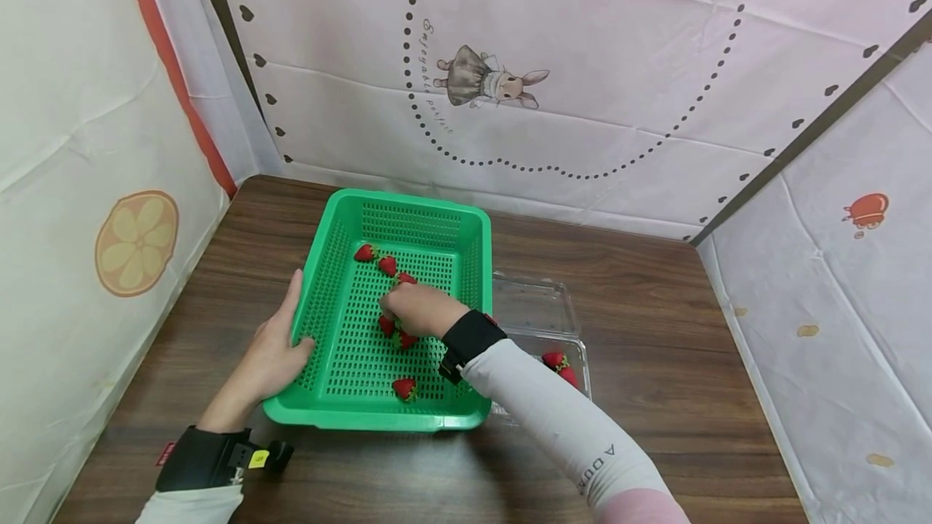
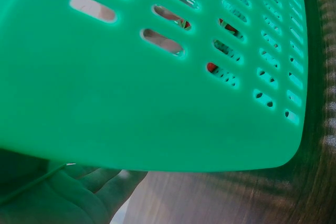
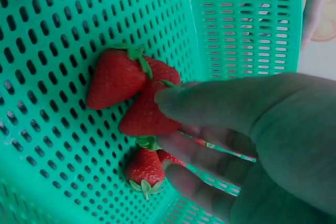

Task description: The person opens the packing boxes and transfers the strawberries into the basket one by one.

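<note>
A person's right hand (image 1: pixel 421 310) reaches into a green perforated basket (image 1: pixel 342 382) standing on a dark wood tabletop (image 1: pixel 655 281), thumb and fingers pinching a strawberry (image 3: pixel 147 114) near the middle of the basket floor; the right wrist view shows two more strawberries touching it, one (image 3: pixel 115 77) toward the far side and one (image 3: pixel 144 169) under the fingers. The left hand (image 1: pixel 273 350) rests against the basket's left rim near its front corner, fingers straight along the outer wall and the thumb hooked over the edge. Further strawberries lie in a short line (image 1: pixel 386 264) toward the basket's back left corner, and a single one (image 1: pixel 404 387) sits close to the front wall. Just beside the basket's right side stands a clear plastic clamshell box (image 1: pixel 535 306), lid open, with strawberries (image 1: pixel 559 366) in its nearer half. Printed fabric panels (image 1: pixel 582 63) enclose the tabletop's back and side edges.
</note>
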Demonstrator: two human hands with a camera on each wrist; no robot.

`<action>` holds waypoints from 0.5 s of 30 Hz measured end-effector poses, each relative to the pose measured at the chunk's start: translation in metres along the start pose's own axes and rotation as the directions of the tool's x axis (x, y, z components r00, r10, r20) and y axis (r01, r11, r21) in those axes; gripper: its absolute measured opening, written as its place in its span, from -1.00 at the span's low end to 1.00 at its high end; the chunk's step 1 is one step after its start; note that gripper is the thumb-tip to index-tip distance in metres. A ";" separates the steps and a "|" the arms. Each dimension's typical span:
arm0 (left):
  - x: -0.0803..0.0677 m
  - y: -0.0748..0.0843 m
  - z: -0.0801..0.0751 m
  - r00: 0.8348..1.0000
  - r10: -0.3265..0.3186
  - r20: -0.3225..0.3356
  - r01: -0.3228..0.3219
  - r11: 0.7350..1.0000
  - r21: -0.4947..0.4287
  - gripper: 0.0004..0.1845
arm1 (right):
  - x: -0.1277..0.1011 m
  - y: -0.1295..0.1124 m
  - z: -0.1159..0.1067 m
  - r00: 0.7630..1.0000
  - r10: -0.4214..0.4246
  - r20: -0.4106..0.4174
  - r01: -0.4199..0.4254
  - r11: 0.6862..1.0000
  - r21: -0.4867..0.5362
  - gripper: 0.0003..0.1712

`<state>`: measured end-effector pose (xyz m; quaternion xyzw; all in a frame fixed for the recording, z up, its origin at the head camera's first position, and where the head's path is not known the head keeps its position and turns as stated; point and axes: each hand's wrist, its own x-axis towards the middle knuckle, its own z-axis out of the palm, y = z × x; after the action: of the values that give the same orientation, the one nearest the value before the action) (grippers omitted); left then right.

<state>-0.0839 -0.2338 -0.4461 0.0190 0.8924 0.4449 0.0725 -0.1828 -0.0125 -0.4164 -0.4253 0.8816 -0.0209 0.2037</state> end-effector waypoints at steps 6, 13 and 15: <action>0.000 0.002 -0.001 1.000 -0.012 0.006 0.012 1.000 0.002 0.07 | -0.004 0.002 -0.001 0.999 0.009 -0.035 -0.010 1.000 -0.002 -0.78; 0.000 0.002 -0.001 1.000 -0.015 0.008 0.015 1.000 0.005 0.06 | -0.020 0.009 -0.013 0.998 0.001 -0.059 0.003 0.998 0.061 -0.79; 0.000 0.001 -0.001 1.000 -0.015 0.008 0.015 1.000 0.002 0.06 | -0.028 0.011 -0.018 0.997 -0.001 -0.076 0.007 0.996 0.085 -0.74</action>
<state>-0.0840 -0.2339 -0.4447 0.0144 0.8928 0.4433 0.0794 -0.1823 0.0138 -0.3930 -0.4168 0.8862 -0.0749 0.1878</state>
